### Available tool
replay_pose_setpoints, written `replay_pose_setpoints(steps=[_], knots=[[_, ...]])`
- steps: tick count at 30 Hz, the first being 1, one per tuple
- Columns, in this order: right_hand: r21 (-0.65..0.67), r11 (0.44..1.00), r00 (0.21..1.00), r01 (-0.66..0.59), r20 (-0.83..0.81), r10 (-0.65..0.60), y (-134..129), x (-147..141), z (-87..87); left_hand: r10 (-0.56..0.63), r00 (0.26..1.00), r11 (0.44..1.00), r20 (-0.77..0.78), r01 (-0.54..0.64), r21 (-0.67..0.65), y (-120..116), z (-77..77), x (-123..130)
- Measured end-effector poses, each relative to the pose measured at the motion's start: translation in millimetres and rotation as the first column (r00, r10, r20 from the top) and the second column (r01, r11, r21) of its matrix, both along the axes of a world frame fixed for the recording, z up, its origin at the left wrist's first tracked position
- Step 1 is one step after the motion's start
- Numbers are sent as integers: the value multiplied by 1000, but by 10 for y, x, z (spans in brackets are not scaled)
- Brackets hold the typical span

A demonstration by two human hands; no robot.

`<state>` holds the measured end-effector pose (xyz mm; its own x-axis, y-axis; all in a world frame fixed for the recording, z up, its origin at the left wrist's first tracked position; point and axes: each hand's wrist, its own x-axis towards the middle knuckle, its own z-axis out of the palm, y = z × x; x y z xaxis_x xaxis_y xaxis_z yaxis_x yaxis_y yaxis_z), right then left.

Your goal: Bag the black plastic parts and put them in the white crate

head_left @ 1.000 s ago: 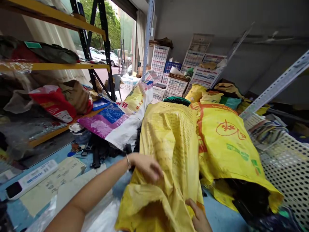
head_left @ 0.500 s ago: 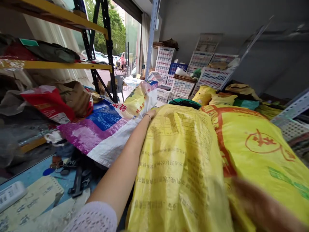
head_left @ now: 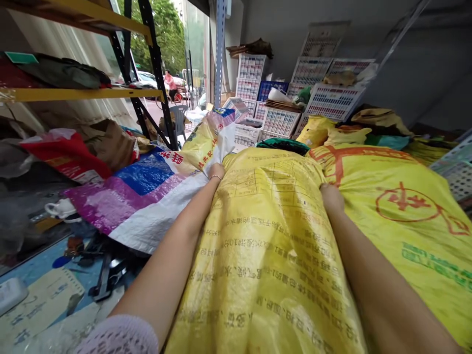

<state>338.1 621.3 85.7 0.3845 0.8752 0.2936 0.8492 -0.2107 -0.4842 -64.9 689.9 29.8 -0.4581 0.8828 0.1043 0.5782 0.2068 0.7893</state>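
Note:
A large yellow sack (head_left: 265, 236) with dark printed text and a table fills the lower middle. My left hand (head_left: 216, 171), with a beaded bracelet at the wrist, is closed at the sack's upper left edge. On the opposite edge my right hand (head_left: 332, 197) grips the sack's side, its fingers partly hidden. Left of the sack lies a white, purple and blue printed sack (head_left: 147, 196). To the right, another yellow sack (head_left: 401, 216) with red and green print lies beside my right forearm.
Black and yellow shelving (head_left: 88, 93) stands at the left. Stacked white crates (head_left: 282, 120) and a grey post (head_left: 220, 54) are behind. Tools (head_left: 105, 275) and a written note (head_left: 40, 300) lie on the blue surface at lower left. A person (head_left: 170, 84) is outside.
My right hand, blurred at lower right before, has moved up and forward onto the yellow sack's right edge. My left hand stays at the left edge. The view has shifted slightly.

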Motion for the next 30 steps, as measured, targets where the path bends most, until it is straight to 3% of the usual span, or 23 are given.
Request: replay_pose_setpoints(steps=[4,9,14,21,24,26,28,29,30], knots=[[51,992,991,117,-72,-113,-130,29,-174,29,1000,999,1,-29,18,-108,37,29],[273,955,980,113,-191,-62,-352,63,-371,32,999,997,26,-34,68,-177,55,20],[617,773,837,147,-494,235,-548,87,-507,70,997,985,38,-75,156,-261,93,62],[739,629,736,240,-562,379,-921,40,-348,30,994,939,108,-65,336,-479,285,193],[785,522,731,334,-565,383,-1209,-1,-249,-20,993,907,120,-33,420,-620,361,228],[791,488,770,368,-553,317,-1393,37,-185,-42,992,883,121,-19,468,-747,434,245],[764,508,835,397,-530,145,-1570,161,-149,-54,991,861,123,-16,508,-921,541,253],[737,535,856,414,-515,47,-1661,253,-149,-66,989,843,135,-18,538,-1032,606,251],[684,606,870,407,-492,-30,-1753,359,-158,-88,984,816,157,-19,578,-1162,673,246]])
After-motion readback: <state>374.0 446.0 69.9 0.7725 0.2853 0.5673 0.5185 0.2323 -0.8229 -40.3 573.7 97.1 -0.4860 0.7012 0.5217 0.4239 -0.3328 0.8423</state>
